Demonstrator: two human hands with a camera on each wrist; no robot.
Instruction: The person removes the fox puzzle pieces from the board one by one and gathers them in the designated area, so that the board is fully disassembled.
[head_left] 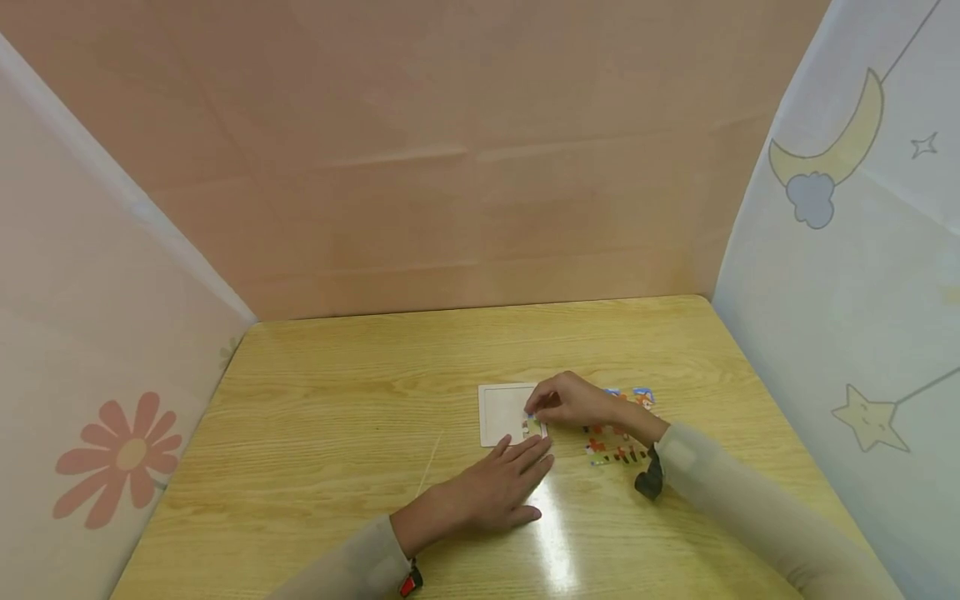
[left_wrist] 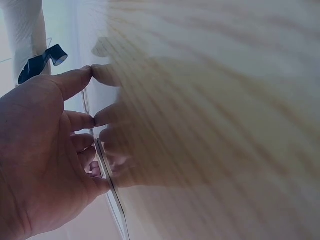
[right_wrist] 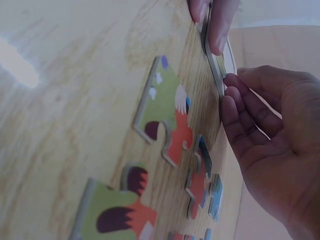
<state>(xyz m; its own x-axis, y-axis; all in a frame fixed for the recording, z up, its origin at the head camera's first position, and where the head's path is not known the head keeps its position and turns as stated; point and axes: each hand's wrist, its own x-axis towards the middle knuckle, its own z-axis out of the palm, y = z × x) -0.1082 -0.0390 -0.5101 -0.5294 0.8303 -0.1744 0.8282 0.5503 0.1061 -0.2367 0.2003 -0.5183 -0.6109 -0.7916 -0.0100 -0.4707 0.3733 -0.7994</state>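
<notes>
A white puzzle tray (head_left: pixel 501 415) lies on the wooden table, with a green-and-white puzzle piece (head_left: pixel 531 428) in its lower right corner. My right hand (head_left: pixel 573 400) reaches over the tray's right side, its fingers curled and the tips pinching at the piece's upper edge; they hide part of it. In the right wrist view, thumb and forefinger come close together beside the tray's rim (right_wrist: pixel 214 65). My left hand (head_left: pixel 495 492) lies palm down with spread fingers, its fingertips touching the tray's near edge and the thumb out to the right.
Several loose puzzle pieces (head_left: pixel 600 454) with orange, green and blue printing lie right of the tray, partly under my right forearm. A larger green-and-orange piece (right_wrist: pixel 160 107) shows close up. Fabric walls (head_left: pixel 465 208) stand behind and beside the table (head_left: pixel 337 400).
</notes>
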